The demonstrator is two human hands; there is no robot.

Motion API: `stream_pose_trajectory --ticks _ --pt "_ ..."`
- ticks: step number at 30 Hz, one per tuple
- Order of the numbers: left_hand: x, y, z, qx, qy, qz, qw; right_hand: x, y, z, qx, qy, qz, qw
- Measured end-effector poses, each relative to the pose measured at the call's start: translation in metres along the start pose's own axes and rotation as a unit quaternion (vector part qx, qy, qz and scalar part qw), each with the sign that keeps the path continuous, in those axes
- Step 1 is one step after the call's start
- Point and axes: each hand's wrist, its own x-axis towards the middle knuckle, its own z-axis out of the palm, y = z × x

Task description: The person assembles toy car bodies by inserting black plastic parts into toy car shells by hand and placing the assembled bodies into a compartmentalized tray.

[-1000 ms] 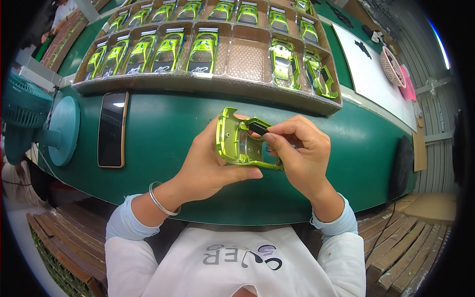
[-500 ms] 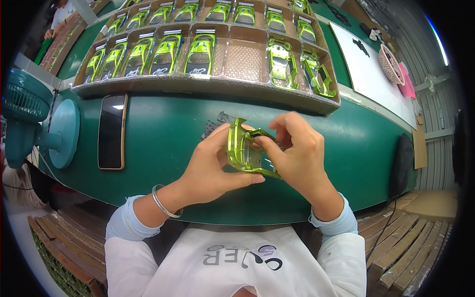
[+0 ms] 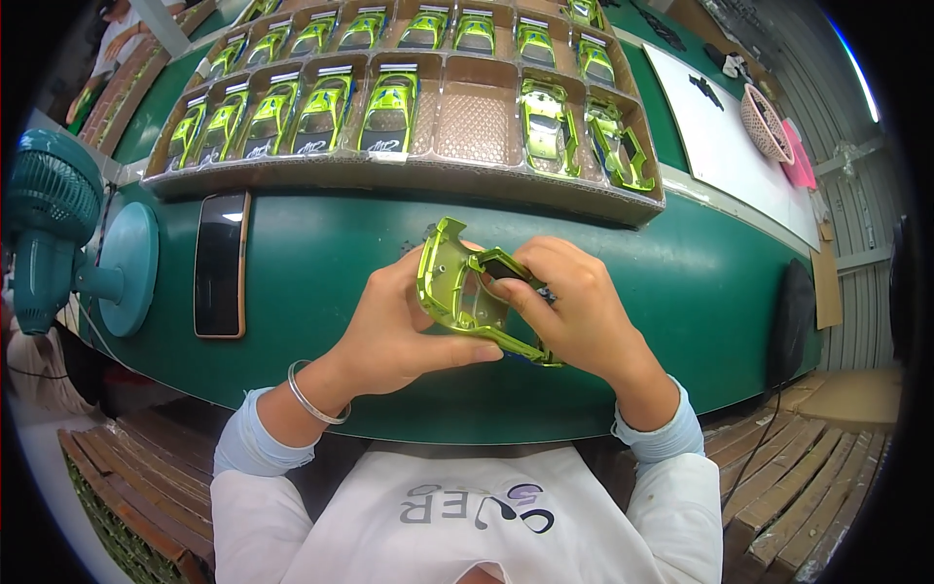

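A shiny lime-green toy car body shell [image 3: 443, 282] is held over the green table, its hollow underside turned up toward me. My left hand [image 3: 394, 316] is closed around its left end, the thumb lying along the near edge. My right hand [image 3: 569, 302] grips the shell's right part, with thumb and bent forefinger pinching at a dark piece [image 3: 501, 265] by the far side. The right fingertips are partly hidden behind the shell. Small dark bits [image 3: 418, 240] lie on the table just beyond my left hand.
A divided cardboard box [image 3: 409, 180] with several green toy car bodies spans the far side. At left are a phone [image 3: 220, 268] and a teal fan [image 3: 126, 268]. A white board [image 3: 681, 107], a pink basket [image 3: 766, 125] and a black object [image 3: 790, 321] are at right.
The car shell has shifted slightly left and tilted, showing more of its inside. My right hand has come down from a raised, loose pose to grip the shell. The fan head has turned.
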Motion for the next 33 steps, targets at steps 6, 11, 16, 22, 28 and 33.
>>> stream_pose_trajectory --ticks 6,11,16,22,28,33 --pt "-0.004 0.003 0.000 0.038 -0.007 0.000 0.999 -0.002 -0.005 0.002 -0.017 -0.002 0.002 1.000" --pt "0.000 0.000 -0.005 -0.018 0.001 -0.002 1.000 0.003 -0.006 0.001 0.016 -0.024 0.060 0.998" --pt "0.000 -0.002 -0.003 -0.026 -0.007 0.006 1.000 -0.002 -0.006 -0.004 0.052 -0.028 0.093 0.994" --pt "-0.001 -0.003 -0.003 0.006 -0.008 -0.002 1.000 0.000 -0.011 -0.002 0.066 -0.034 0.155 0.985" --pt "0.001 0.000 -0.003 -0.020 -0.012 -0.004 1.000 0.000 -0.006 0.001 0.086 0.001 0.089 0.992" --pt "-0.001 -0.002 -0.004 -0.012 -0.012 0.008 1.000 -0.001 -0.009 0.005 0.045 0.002 0.095 0.994"
